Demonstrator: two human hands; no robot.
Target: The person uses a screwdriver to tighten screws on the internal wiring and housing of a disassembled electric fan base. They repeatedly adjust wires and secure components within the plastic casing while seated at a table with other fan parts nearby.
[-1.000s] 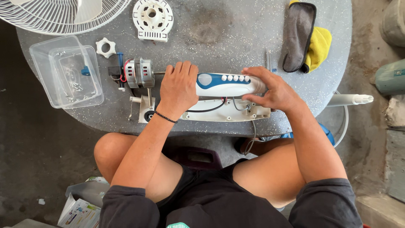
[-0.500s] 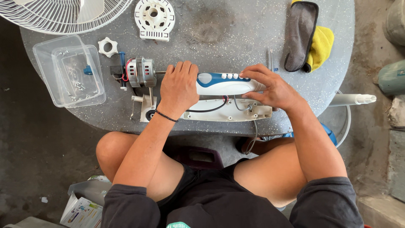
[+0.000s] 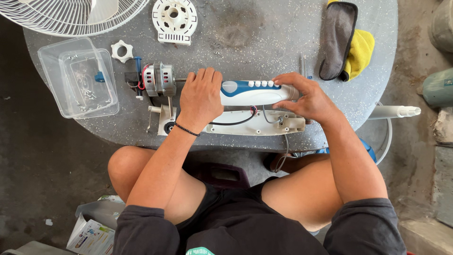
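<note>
- Your left hand (image 3: 202,98) lies palm-down with fingers curled over the near end of the white-and-blue switch housing (image 3: 257,93), gripping it. If that grip slackens while your other hand pushes, the housing can skid along the table toward the motor.
- Your right hand (image 3: 306,98) cups the far end of the same housing, fingers wrapped over the top and thumb below. Uneven pressure between your two hands can twist the cover instead of seating or freeing it squarely.
- Just below both hands sits the white base plate (image 3: 255,123), with a black wire (image 3: 236,122) looping out from under the housing. Close the two halves carelessly and you probably pinch that wire between them.
- A grey cord (image 3: 284,148) hangs from the plate off the table edge, toward your knees. A leg movement can snag it and drag the whole assembly.
- Directly beyond your left hand's fingertips stands the fan motor (image 3: 158,80), its shaft pointing at your knuckles. A slip in that direction may jab your fingers or strain the red leads.
- Further out past the motor rests the clear plastic box (image 3: 80,85) of small screws. A knock from the motor can scatter them.
- Above your right hand lie the grey cloth (image 3: 336,38) and yellow cloth (image 3: 361,47), well apart and harmless.
</note>
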